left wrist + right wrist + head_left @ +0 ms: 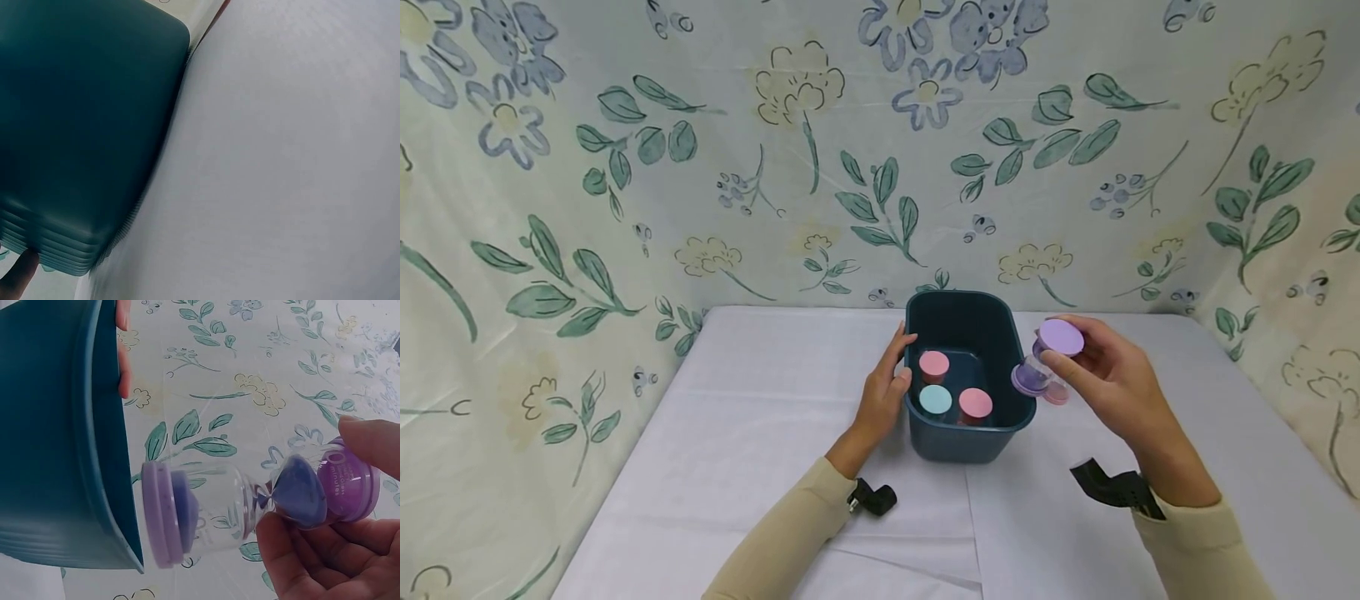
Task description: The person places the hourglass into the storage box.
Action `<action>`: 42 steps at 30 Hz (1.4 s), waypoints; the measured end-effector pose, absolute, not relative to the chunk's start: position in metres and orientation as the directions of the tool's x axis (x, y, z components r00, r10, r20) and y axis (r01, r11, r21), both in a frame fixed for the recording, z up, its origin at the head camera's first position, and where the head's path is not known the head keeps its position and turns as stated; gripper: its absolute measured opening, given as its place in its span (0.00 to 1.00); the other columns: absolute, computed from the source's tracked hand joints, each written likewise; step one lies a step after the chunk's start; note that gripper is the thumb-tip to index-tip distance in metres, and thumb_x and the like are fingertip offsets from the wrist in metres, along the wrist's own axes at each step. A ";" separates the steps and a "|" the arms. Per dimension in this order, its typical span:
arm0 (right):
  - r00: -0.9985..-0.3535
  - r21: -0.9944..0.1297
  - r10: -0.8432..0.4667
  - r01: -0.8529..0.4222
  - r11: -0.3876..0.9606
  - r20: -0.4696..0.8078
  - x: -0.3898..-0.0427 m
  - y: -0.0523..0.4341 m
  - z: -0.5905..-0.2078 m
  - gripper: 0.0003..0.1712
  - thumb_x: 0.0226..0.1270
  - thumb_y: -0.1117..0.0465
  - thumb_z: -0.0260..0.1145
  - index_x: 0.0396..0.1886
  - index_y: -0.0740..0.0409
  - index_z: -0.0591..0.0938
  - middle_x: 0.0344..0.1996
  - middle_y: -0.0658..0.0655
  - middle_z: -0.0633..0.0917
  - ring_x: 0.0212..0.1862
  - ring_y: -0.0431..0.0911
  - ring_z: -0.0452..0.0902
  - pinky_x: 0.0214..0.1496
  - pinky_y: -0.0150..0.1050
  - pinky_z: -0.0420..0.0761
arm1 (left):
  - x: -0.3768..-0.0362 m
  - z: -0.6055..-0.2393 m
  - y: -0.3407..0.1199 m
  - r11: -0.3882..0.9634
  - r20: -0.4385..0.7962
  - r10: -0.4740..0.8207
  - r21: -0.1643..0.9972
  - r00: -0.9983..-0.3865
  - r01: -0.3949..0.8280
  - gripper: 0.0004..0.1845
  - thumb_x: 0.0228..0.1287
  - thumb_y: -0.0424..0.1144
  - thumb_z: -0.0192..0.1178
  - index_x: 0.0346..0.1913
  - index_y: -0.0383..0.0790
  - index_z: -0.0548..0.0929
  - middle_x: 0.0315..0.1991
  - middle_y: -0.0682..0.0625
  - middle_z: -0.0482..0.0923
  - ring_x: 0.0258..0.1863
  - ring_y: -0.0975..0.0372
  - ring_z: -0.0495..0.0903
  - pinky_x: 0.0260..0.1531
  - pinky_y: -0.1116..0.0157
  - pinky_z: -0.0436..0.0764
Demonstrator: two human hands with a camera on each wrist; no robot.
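Purple sand timer (247,503) pinched in right hand grip (1112,379) beside dark bin (958,446); left hand grip (880,396) holds bin's side.

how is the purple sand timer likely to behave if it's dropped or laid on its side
The purple sand timer is probably fragile: its clear body narrows to a thin neck. Laid down, it may roll, since its end caps look round. Tilting could shift its weight, as loose-looking sand fills parts of both bulbs.
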State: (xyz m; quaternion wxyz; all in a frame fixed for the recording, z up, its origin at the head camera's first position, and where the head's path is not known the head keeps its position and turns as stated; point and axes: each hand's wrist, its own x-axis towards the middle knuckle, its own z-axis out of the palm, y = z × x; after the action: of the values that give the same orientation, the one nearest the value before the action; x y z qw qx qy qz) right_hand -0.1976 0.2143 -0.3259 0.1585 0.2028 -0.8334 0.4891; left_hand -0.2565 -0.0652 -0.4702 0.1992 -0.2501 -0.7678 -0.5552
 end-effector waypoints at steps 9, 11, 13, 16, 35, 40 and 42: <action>-0.876 -0.769 -0.194 -0.480 0.422 0.441 -0.201 0.206 -0.327 0.27 0.61 0.65 0.68 0.61 0.56 0.74 0.49 0.52 0.79 0.47 0.39 0.79 0.48 0.24 0.77 | -0.255 -0.469 -0.065 0.258 0.596 0.161 0.744 -0.787 0.616 0.27 0.71 0.44 0.38 0.72 0.48 0.61 0.77 0.51 0.48 0.74 0.60 0.51 0.69 0.51 0.57; -0.873 -0.771 -0.203 -0.487 0.412 0.443 -0.202 0.204 -0.327 0.26 0.61 0.66 0.68 0.60 0.57 0.75 0.49 0.52 0.79 0.46 0.40 0.79 0.48 0.24 0.78 | -0.255 -0.469 -0.065 0.259 0.595 0.162 0.744 -0.787 0.616 0.27 0.71 0.44 0.39 0.72 0.48 0.61 0.77 0.51 0.48 0.74 0.60 0.51 0.69 0.51 0.58; -0.873 -0.775 -0.213 -0.488 0.403 0.439 -0.203 0.203 -0.327 0.26 0.61 0.66 0.68 0.59 0.58 0.75 0.48 0.53 0.79 0.45 0.41 0.80 0.48 0.25 0.78 | -0.256 -0.470 -0.065 0.259 0.593 0.163 0.745 -0.788 0.614 0.27 0.71 0.45 0.38 0.72 0.48 0.61 0.77 0.50 0.48 0.74 0.60 0.52 0.69 0.51 0.58; -0.881 -0.777 -0.223 -0.474 0.414 0.418 -0.203 0.202 -0.327 0.25 0.62 0.64 0.68 0.59 0.58 0.74 0.48 0.53 0.79 0.44 0.41 0.80 0.47 0.25 0.79 | -0.256 -0.470 -0.064 0.266 0.589 0.164 0.746 -0.791 0.610 0.28 0.72 0.49 0.37 0.72 0.49 0.61 0.77 0.48 0.48 0.74 0.61 0.52 0.69 0.52 0.58; -0.953 -0.829 -0.185 -0.299 0.472 0.238 -0.223 0.190 -0.327 0.32 0.62 0.49 0.69 0.63 0.54 0.73 0.52 0.53 0.80 0.50 0.47 0.79 0.47 0.25 0.78 | -0.255 -0.472 -0.064 0.271 0.587 0.161 0.746 -0.793 0.608 0.30 0.72 0.54 0.35 0.73 0.48 0.60 0.77 0.51 0.47 0.73 0.60 0.54 0.68 0.52 0.60; -0.953 -0.840 -0.189 -0.299 0.454 0.237 -0.228 0.192 -0.327 0.33 0.61 0.48 0.69 0.64 0.54 0.72 0.52 0.53 0.80 0.50 0.45 0.79 0.48 0.25 0.78 | -0.255 -0.472 -0.064 0.282 0.579 0.161 0.749 -0.799 0.599 0.30 0.72 0.55 0.34 0.73 0.50 0.60 0.77 0.50 0.47 0.74 0.61 0.52 0.68 0.52 0.60; -0.953 -0.844 -0.190 -0.298 0.446 0.236 -0.230 0.192 -0.326 0.33 0.61 0.48 0.69 0.63 0.54 0.72 0.52 0.54 0.81 0.50 0.44 0.79 0.48 0.25 0.78 | -0.255 -0.472 -0.064 0.286 0.579 0.162 0.748 -0.799 0.599 0.30 0.72 0.55 0.34 0.73 0.50 0.60 0.77 0.51 0.47 0.74 0.61 0.52 0.68 0.53 0.59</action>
State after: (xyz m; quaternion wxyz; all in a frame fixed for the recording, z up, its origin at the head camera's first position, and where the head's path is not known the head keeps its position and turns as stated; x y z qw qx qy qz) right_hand -0.2299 0.1924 -0.3264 0.0532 0.1438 -0.8485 0.5065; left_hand -0.2551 -0.0640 -0.4716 0.2008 -0.2452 -0.7763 -0.5450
